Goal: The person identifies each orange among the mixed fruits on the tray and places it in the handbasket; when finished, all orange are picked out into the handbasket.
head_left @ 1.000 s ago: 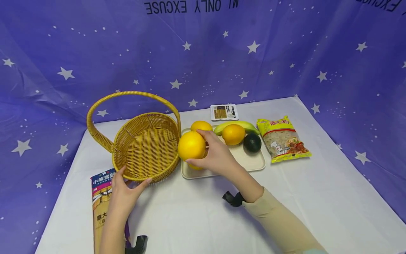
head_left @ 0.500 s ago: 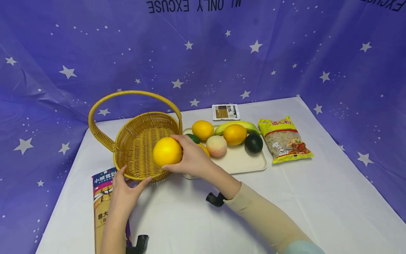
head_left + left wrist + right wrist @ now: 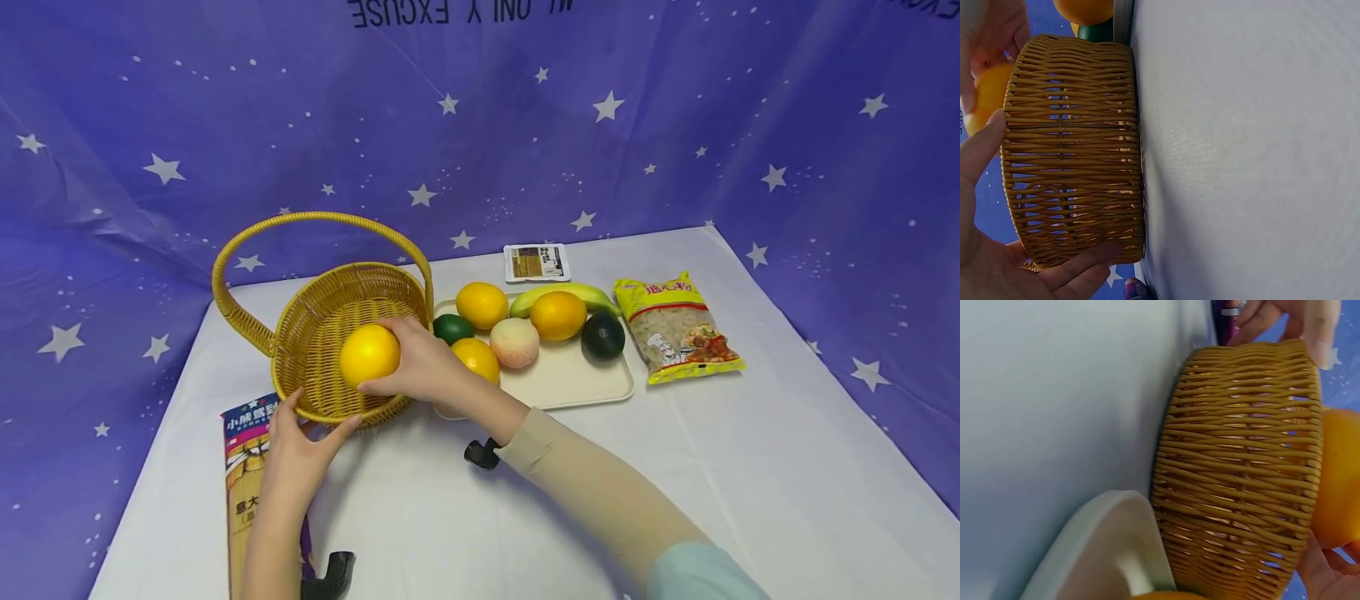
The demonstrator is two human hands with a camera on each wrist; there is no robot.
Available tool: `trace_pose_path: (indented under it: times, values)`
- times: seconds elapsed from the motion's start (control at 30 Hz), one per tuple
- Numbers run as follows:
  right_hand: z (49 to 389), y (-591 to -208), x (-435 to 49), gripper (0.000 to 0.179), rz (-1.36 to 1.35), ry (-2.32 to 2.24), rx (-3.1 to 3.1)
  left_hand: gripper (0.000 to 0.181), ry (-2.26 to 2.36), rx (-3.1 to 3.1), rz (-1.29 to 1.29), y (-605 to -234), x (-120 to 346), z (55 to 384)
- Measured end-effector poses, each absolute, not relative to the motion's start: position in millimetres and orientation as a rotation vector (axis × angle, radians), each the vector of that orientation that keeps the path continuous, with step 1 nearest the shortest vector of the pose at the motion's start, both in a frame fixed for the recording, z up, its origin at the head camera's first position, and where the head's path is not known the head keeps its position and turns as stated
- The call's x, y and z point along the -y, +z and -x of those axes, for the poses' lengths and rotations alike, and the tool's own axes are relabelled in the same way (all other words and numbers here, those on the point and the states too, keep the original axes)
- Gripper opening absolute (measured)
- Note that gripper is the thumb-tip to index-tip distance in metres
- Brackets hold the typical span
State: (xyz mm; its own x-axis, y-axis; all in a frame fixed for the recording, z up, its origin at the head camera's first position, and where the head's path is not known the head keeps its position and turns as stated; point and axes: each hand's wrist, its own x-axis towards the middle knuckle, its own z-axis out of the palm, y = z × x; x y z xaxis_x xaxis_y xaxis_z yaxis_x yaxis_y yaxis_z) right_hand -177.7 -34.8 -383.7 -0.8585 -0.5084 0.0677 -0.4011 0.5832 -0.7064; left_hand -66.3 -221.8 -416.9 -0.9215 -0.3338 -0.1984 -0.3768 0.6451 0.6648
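Observation:
My right hand (image 3: 427,362) holds a round yellow-orange orange (image 3: 370,357) over the near right part of a wicker basket (image 3: 348,310). In the right wrist view the orange (image 3: 1339,478) shows beyond the basket's rim, partly cut off by the frame. My left hand (image 3: 296,454) grips the basket's near side. Its thumb lies at the rim in the left wrist view, while its fingers (image 3: 1082,273) spread along the woven wall. Inside the basket, the visible woven floor bears nothing; the part behind the orange and right hand is hidden.
Right of the basket, a cream tray (image 3: 573,400) bears oranges (image 3: 482,305), a peach (image 3: 514,342), a banana (image 3: 588,293) and dark green fruits (image 3: 603,336). A pasta bag (image 3: 678,329), flat pack (image 3: 537,262) and spaghetti pack (image 3: 243,487) lie around.
My right hand has carried the orange left, from above the tray to over the basket. The peach and a green fruit on the tray came into view. My left hand stays at the basket.

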Motion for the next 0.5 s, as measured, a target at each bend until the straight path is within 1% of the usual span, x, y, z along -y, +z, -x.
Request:
trace_pose_path:
  times: [0.5]
  values:
    - [184,-396,64,0.093,0.787,-1.014,-2.674,0.113,1.208,-2.805,0.586,-418,221,67]
